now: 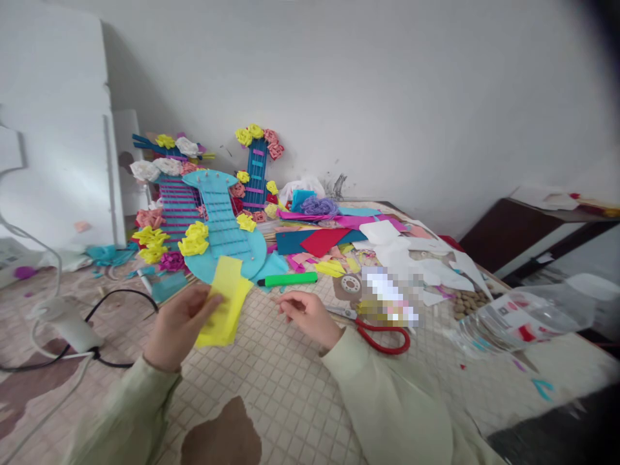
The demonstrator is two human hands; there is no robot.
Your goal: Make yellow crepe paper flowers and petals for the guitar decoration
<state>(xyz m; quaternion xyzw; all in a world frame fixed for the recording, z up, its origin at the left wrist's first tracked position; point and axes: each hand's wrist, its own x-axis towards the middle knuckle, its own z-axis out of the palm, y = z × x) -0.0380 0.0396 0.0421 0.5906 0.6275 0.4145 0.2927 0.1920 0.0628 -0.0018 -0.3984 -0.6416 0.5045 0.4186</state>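
Observation:
My left hand (181, 323) pinches yellow paper pieces (227, 300) between thumb and fingers, a narrower strip lying over a wider sheet. To the right, my right hand (307, 316) hovers low over the table with its fingers curled together; whether anything small is between the fingertips, I cannot make out. Just behind it lies a green marker (290, 279) with a dark tip. Red-handled scissors (382, 336) rest beside my right wrist. Behind the yellow paper leans a light-blue, guitar-like craft piece (220, 216) with strings and yellow paper flowers (194, 239).
More decorated craft pieces (256, 174) stand against the wall. Coloured paper scraps (329, 240) and white paper pieces (438, 271) cover the table's back. A clear plastic bottle (513, 320) lies at right. Cables and a white power strip (68, 323) are at left.

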